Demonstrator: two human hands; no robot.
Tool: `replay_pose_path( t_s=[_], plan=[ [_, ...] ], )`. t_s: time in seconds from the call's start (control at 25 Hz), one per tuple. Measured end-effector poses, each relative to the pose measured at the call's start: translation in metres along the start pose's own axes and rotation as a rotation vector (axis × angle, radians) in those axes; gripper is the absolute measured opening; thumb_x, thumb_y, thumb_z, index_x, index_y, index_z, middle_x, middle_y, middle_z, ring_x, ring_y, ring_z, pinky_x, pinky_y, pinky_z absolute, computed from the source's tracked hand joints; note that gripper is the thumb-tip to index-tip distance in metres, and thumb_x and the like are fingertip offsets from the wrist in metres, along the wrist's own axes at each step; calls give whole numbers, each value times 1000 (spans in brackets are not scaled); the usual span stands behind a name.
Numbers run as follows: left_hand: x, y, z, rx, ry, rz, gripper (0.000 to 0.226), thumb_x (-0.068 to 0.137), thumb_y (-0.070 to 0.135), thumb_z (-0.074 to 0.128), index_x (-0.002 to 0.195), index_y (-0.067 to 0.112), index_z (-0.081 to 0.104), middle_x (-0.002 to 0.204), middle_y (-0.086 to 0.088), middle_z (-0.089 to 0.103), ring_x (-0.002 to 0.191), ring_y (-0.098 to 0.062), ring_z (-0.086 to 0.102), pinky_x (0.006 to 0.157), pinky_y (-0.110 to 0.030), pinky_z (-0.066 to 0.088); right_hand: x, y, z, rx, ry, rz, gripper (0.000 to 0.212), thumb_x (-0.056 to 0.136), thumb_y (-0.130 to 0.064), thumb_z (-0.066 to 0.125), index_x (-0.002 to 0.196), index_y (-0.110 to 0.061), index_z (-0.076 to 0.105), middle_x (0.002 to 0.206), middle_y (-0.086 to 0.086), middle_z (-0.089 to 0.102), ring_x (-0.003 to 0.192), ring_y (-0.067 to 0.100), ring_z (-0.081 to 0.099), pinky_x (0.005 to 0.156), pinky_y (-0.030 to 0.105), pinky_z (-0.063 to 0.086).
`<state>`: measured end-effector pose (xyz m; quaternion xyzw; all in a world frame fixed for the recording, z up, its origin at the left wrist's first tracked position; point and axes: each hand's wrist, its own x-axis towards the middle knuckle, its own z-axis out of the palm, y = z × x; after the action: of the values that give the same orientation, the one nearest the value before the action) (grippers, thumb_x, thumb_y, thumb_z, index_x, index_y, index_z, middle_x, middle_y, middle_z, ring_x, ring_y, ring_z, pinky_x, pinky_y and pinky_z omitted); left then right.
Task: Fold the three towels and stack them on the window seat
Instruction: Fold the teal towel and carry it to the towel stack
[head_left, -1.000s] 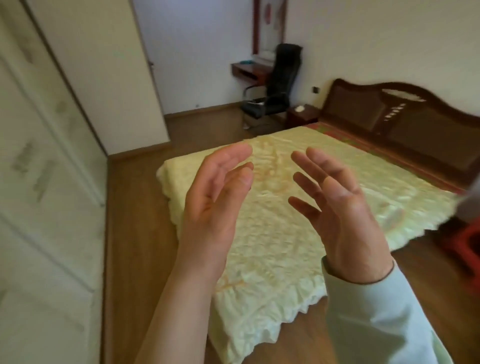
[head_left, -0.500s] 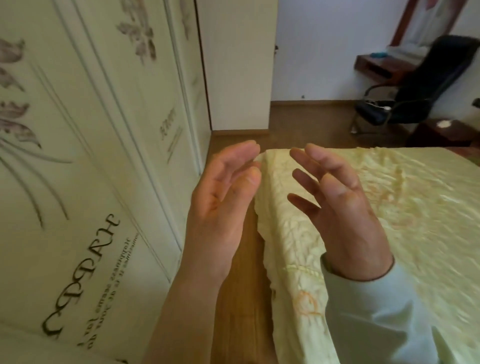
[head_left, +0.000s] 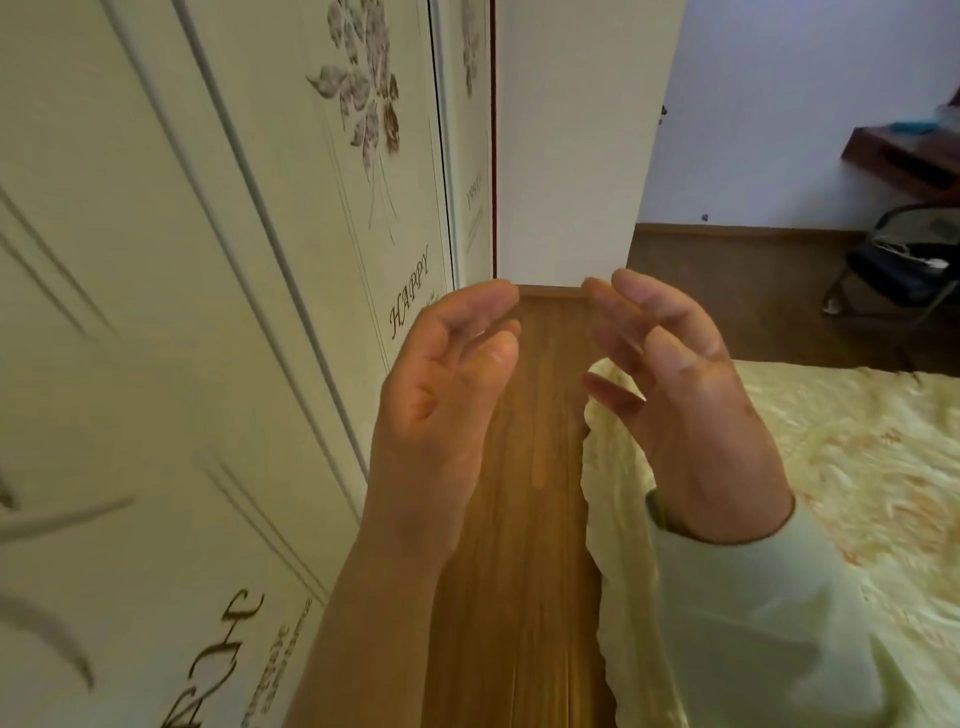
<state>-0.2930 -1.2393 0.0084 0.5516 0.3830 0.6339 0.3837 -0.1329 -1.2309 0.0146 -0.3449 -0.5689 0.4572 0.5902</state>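
The towels are outside this view. The left hand (head_left: 441, 395) and the right hand (head_left: 691, 410) are raised, palms facing, apart, each grip wide and holding nothing, above the wooden floor (head_left: 524, 571) between the wardrobe (head_left: 208, 312) and the bed (head_left: 857, 493).

A narrow lane of wooden floor (head_left: 524, 519) runs straight ahead. Tall wardrobe doors (head_left: 208, 312) wall it on the left. On the right is the side edge of the bed (head_left: 857, 467), whose frilled bedspread (head_left: 597, 493) hangs into the lane. A white wall block (head_left: 566, 156) shuts the far end. Right of that block the floor widens toward the back wall, where a black chair (head_left: 904, 270) and a wall-mounted wooden shelf (head_left: 904, 156) stand in the way. The left hand (head_left: 441, 395) and right hand (head_left: 685, 410), loose and empty, hang above the lane with a clear gap between the palms.
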Motion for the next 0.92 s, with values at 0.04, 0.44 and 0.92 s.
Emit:
replay_pose_path(
  t_s=[0.04,0.44,0.92],
  plan=[
    [24,-10,-3,-4,7,3,35,94,29,54,127,26,62,128,15,68,126,-10,62,109,-44,50,25,9,1,0,-11,7,27,85,-40,52,107,-52,62,127,-24,62,124,3,55,102,41,45],
    [294,-125,-9,-134,-115,24,30,93,27,54,121,28,64,127,11,70,125,-13,64,105,-37,53,271,104,-6,-55,105,-55,33,81,-41,54,113,-43,60,130,-18,62,125,7,55,97,38,47],
    [587,-271,66,-132,-209,21,30,94,29,53,122,32,63,127,17,69,122,-8,65,103,-32,54,562,212,-93,-89,198,-51,34,77,-49,54,111,-51,58,130,-23,60,121,3,57,95,33,47]
  ],
)
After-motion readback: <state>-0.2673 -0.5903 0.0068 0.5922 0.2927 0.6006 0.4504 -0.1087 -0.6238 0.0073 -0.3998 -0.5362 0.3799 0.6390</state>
